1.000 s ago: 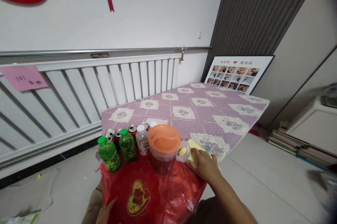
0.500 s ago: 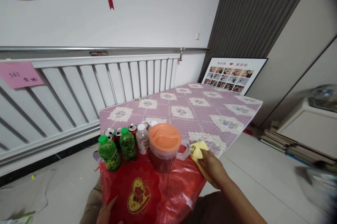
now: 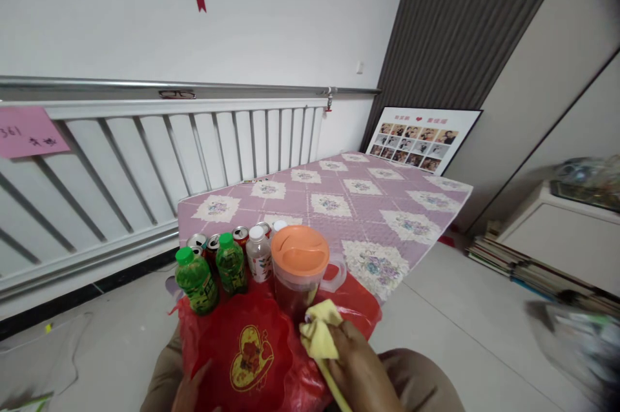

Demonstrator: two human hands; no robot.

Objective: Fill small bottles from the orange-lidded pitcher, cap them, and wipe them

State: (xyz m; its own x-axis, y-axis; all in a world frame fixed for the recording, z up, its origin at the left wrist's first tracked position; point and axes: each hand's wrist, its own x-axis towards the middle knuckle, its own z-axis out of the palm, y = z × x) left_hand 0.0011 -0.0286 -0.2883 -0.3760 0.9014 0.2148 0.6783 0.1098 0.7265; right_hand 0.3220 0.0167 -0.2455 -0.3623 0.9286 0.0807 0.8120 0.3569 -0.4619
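Gripping, right hand: fingers curled round a bunched yellow cloth, a loose strip trailing down beside the wrist.
Cloth position: in front of the lidded pitcher, just right of the scalloped red tray, over the red plastic sheet. Whether it presses on the sheet or brushes the pitcher, cannot tell.
Left hand: at the tray's lower left rim, mostly cut off by the picture edge. Fingers lie along the rim; whether they clasp it or only rest there, cannot tell.
Change, last half second: cloth and right hand have come from beyond the pitcher's handle, at the sheet's right side, round to the near side. Left hand, tray and pitcher hold the same arrangement; the view has shifted slightly.
Meaning for the work: contact, if any, has passed from the strip right of the handle to the area between pitcher and tray. Judged, not seen: the left hand probably steadies the tray.
Tray: flat, gold double-heart print facing up.
Pitcher: upright, orange lid on, handle pointing right.
Bottles: two green-capped drink bottles and a white-capped bottle, standing left of the pitcher; drink cans behind them.
Beyond: purple floral tablecloth, white radiator alongside.
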